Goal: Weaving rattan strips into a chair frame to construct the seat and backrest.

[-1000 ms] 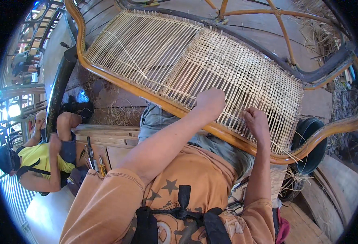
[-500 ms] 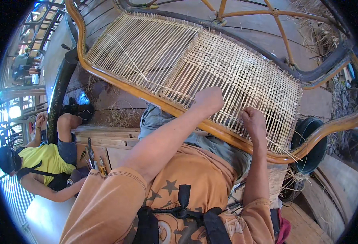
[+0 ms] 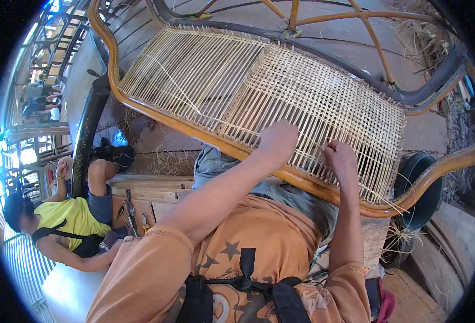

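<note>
A curved frame of varnished rattan poles (image 3: 194, 130) lies across my lap, with a panel of pale cane strips (image 3: 205, 64) stretched over it. The panel's right part is woven in a criss-cross; its left part shows only parallel strips. My left hand (image 3: 279, 141) is closed over the loosely woven strips near the front rail, its fingertips hidden behind the hand. To its right, my right hand (image 3: 341, 160) is pinched at the weave, seemingly on a thin cane strip. A loose strand (image 3: 172, 81) curves across the left part of the panel.
A dark green bucket (image 3: 423, 185) stands under the frame's right end. On the left, a person in a yellow top (image 3: 70, 218) sits by a dark curved pole (image 3: 88, 129). Hand tools (image 3: 130, 210) lie beside my right-angled wood planks (image 3: 146, 183). Fibre scraps litter the floor.
The view has shifted slightly, so the scene sits a little further right. My right hand's fingers have moved slightly at the weave; my left hand stays closed in nearly the same place.
</note>
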